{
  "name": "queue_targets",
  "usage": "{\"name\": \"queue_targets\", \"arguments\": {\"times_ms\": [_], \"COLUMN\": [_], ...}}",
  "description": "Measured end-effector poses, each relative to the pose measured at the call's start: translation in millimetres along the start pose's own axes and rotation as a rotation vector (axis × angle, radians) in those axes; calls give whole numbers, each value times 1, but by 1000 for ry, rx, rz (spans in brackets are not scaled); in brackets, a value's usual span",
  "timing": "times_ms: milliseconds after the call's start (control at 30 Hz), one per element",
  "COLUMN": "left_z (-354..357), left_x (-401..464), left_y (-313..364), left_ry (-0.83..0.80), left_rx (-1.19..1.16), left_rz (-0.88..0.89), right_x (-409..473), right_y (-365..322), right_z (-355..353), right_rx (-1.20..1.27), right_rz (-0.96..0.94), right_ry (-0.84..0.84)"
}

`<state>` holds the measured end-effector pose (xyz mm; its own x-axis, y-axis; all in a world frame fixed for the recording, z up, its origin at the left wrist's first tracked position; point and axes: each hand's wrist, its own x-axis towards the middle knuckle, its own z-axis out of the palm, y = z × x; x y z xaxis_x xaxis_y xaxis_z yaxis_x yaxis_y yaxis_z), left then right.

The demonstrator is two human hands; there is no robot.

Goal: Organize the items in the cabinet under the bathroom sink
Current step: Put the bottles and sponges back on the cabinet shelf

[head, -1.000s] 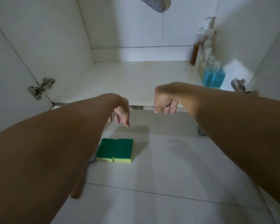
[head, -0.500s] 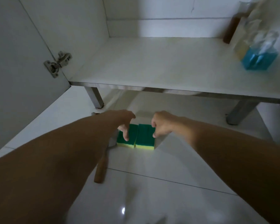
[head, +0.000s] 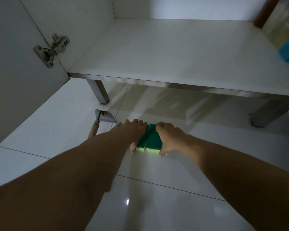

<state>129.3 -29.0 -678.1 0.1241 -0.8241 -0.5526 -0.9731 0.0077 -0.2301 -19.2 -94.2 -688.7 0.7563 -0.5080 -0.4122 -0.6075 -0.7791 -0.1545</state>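
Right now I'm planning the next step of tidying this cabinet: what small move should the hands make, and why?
Probably close both hands and lift the sponges together. The left hand and right hand already flank the pair lying side by side on the floor tile, and the cabinet shelf just ahead has bare room.

The floor tiles [head: 157, 205] at the bottom of the frame are glossy and reflective. The two sponges [head: 150, 140] at centre look soft, green scouring pad over yellow foam. The scraper [head: 98, 122] has a wooden handle; the hinge [head: 52, 49] at upper left is metal.
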Motion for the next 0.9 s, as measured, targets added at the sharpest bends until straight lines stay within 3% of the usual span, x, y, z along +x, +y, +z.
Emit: {"name": "queue_targets", "arguments": {"times_ms": [333, 567, 900], "left_z": [2, -37, -104], "left_x": [-11, -40, -88], "left_y": [-15, -27, -26], "left_ry": [123, 250, 313], "left_rx": [-98, -253, -283], "left_rz": [24, -3, 21], "right_x": [-7, -32, -85], "right_y": [10, 14, 17], "right_z": [-8, -46, -124], "right_rx": [47, 98, 117], "right_rz": [-28, -39, -71], "right_ry": [92, 132, 204]}}
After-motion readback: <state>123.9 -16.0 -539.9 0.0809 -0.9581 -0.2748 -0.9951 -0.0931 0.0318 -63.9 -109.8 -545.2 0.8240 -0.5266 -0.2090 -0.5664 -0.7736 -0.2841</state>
